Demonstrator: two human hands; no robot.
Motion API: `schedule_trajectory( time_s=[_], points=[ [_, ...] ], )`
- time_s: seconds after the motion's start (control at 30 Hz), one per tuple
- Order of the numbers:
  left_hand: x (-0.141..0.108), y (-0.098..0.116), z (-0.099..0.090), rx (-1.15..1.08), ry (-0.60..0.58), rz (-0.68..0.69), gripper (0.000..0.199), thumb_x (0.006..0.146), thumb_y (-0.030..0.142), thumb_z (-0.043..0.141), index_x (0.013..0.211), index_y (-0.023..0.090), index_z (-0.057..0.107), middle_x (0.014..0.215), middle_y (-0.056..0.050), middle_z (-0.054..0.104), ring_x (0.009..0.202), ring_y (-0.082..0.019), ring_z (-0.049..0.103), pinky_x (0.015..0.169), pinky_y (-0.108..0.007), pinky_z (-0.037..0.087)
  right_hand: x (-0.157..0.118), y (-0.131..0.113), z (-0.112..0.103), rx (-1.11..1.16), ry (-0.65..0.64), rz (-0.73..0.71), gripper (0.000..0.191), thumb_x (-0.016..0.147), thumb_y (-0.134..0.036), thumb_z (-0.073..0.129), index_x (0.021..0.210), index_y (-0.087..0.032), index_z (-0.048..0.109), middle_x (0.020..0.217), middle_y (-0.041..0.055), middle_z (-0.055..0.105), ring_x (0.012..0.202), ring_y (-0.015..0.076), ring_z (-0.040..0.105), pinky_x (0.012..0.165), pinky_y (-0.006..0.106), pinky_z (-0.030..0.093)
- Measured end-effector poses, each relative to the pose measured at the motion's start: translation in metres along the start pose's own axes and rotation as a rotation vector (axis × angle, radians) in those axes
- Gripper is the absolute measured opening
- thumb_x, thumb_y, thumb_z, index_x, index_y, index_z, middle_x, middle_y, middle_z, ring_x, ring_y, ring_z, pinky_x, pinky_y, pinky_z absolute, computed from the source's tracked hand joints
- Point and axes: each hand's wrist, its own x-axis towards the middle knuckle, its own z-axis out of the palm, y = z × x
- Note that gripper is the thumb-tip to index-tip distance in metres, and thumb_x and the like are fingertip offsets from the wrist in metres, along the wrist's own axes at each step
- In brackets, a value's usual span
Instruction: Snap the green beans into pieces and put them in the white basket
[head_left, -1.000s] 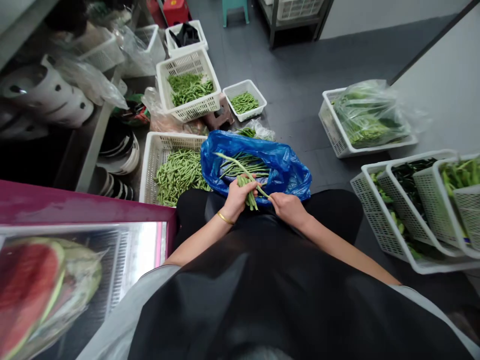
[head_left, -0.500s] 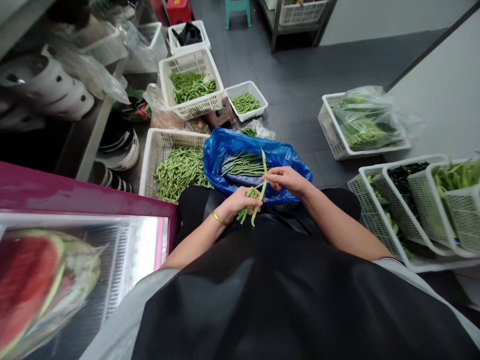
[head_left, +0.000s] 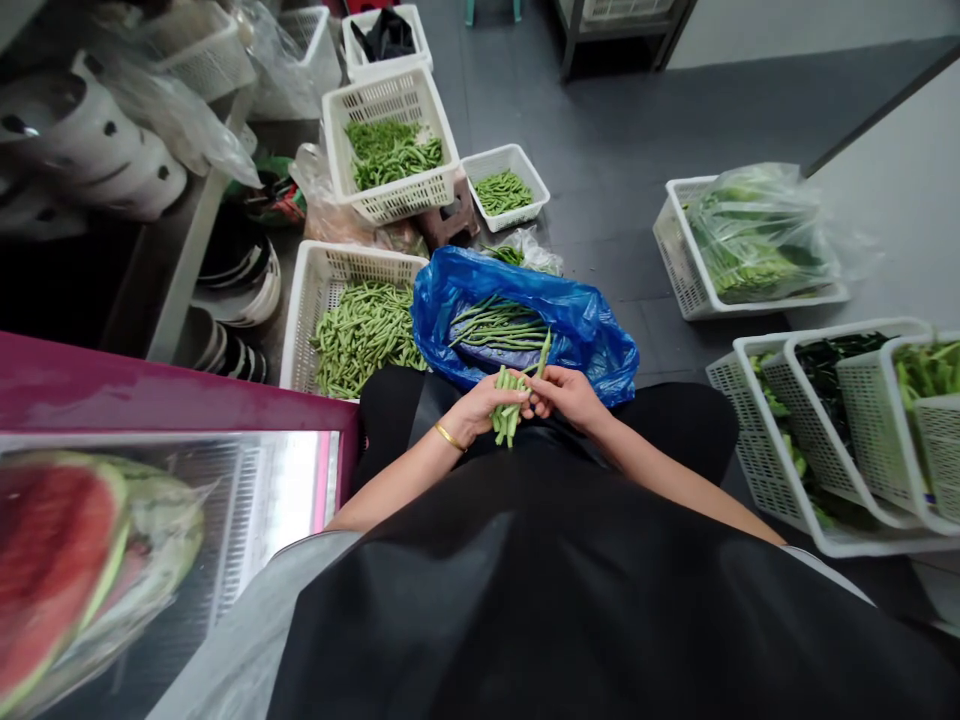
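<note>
My left hand (head_left: 480, 404) is closed around a small bunch of green bean pieces (head_left: 508, 405). Right beside it, my right hand (head_left: 564, 393) pinches a green bean (head_left: 544, 352) whose upper end sticks up between the hands. The fingertips of both hands meet, so the bean's lower part is hidden. Just beyond the hands, a blue plastic bag (head_left: 611, 340) lies open with long whole beans (head_left: 502, 325) inside. To its left, a white basket (head_left: 298, 335) holds a heap of short bean pieces (head_left: 365, 335).
Farther off stand a white crate (head_left: 405, 203) of green vegetables and a small basket (head_left: 541, 190) of beans. On the right are a crate (head_left: 679, 265) under a plastic bag and several tilted baskets (head_left: 765, 465) of greens. A cut watermelon (head_left: 52, 560) sits at left.
My right hand has moved down and in against my left hand. The bean it holds, earlier long and reaching below the left hand, now shows only its upper part. The view has shifted slightly.
</note>
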Motion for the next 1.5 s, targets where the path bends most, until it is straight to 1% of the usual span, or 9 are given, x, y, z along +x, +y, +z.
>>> schedule_trajectory(
  time_s=[0.17, 0.3, 0.4, 0.6, 0.8, 1.0, 1.17, 1.33, 1.5],
  points=[
    [-0.008, 0.009, 0.003, 0.311, -0.101, -0.082, 0.048, 0.050, 0.018, 0.078, 0.090, 0.014, 0.051, 0.061, 0.005, 0.056, 0.044, -0.009, 0.053, 0.046, -0.022, 0.043, -0.004, -0.023, -0.023, -0.376, -0.405, -0.127, 0.029, 0.071, -0.039, 0.063, 0.058, -0.014, 0.055, 0.049, -0.0051, 0.048, 0.046, 0.0056, 0.043, 0.045, 0.018, 0.031],
    [-0.013, 0.025, 0.005, 0.530, -0.351, -0.058, 0.044, 0.053, 0.021, 0.077, 0.090, 0.012, 0.055, 0.068, 0.001, 0.060, 0.051, -0.010, 0.055, 0.049, -0.022, 0.043, -0.009, -0.028, -0.035, -0.097, -0.765, 0.194, 0.030, 0.069, -0.042, 0.064, 0.064, -0.013, 0.058, 0.043, -0.0054, 0.049, 0.035, 0.0054, 0.041, 0.035, 0.017, 0.028],
    [-0.011, 0.027, 0.004, 0.519, -0.235, 0.064, 0.040, 0.053, 0.021, 0.078, 0.085, 0.011, 0.057, 0.065, 0.002, 0.058, 0.050, -0.008, 0.052, 0.048, -0.020, 0.040, -0.017, -0.017, -0.026, 0.187, -0.909, 0.321, 0.035, 0.065, -0.046, 0.066, 0.062, -0.012, 0.058, 0.039, -0.0031, 0.051, 0.027, 0.0057, 0.038, 0.029, 0.018, 0.025],
    [-0.003, 0.014, 0.006, -0.014, 0.212, 0.269, 0.044, 0.055, 0.026, 0.077, 0.089, 0.015, 0.050, 0.071, 0.000, 0.061, 0.060, -0.013, 0.061, 0.056, -0.023, 0.047, -0.014, 0.007, 0.015, 0.393, -0.333, 0.169, 0.040, 0.066, -0.053, 0.065, 0.067, -0.015, 0.054, 0.040, -0.0055, 0.052, 0.028, 0.0056, 0.043, 0.030, 0.016, 0.032],
    [-0.009, 0.014, 0.012, 0.142, 0.143, 0.307, 0.041, 0.052, 0.021, 0.079, 0.084, 0.014, 0.054, 0.072, 0.002, 0.060, 0.064, -0.011, 0.060, 0.065, -0.024, 0.047, -0.002, 0.000, 0.006, -0.005, -0.425, 0.289, 0.043, 0.065, -0.057, 0.064, 0.065, -0.014, 0.054, 0.041, -0.0032, 0.054, 0.032, 0.0085, 0.049, 0.032, 0.018, 0.037],
    [-0.016, 0.028, 0.010, 0.406, -0.108, 0.131, 0.043, 0.053, 0.023, 0.079, 0.086, 0.013, 0.054, 0.070, -0.001, 0.062, 0.061, -0.014, 0.061, 0.061, -0.026, 0.046, -0.002, -0.033, -0.036, -0.213, -0.495, 0.108, 0.035, 0.075, -0.051, 0.057, 0.075, -0.016, 0.054, 0.047, -0.0059, 0.052, 0.043, 0.0085, 0.051, 0.044, 0.020, 0.040],
    [-0.012, 0.029, 0.010, 0.403, -0.183, 0.048, 0.041, 0.052, 0.018, 0.078, 0.083, 0.013, 0.052, 0.069, 0.000, 0.062, 0.060, -0.013, 0.061, 0.058, -0.025, 0.046, -0.005, -0.033, -0.029, -0.474, -0.603, -0.064, 0.036, 0.079, -0.046, 0.051, 0.060, -0.016, 0.053, 0.043, -0.0060, 0.043, 0.041, 0.0070, 0.041, 0.045, 0.021, 0.031],
    [-0.005, 0.024, 0.014, 0.098, 0.089, 0.101, 0.042, 0.052, 0.017, 0.075, 0.084, 0.014, 0.049, 0.063, 0.000, 0.061, 0.057, -0.013, 0.060, 0.056, -0.024, 0.046, 0.013, -0.020, -0.021, -0.280, 0.235, -0.210, 0.035, 0.084, -0.046, 0.044, 0.063, -0.019, 0.053, 0.046, -0.0029, 0.047, 0.046, 0.0113, 0.046, 0.051, 0.024, 0.038],
    [0.005, 0.079, -0.039, 0.089, 0.480, 0.385, 0.037, 0.062, 0.025, 0.072, 0.089, 0.014, 0.049, 0.069, -0.001, 0.062, 0.057, -0.010, 0.057, 0.056, -0.024, 0.045, 0.016, -0.005, -0.031, -0.259, 0.091, -0.115, 0.033, 0.082, -0.046, 0.048, 0.066, -0.018, 0.056, 0.045, -0.0026, 0.051, 0.045, 0.0124, 0.050, 0.052, 0.025, 0.041]
  ],
)
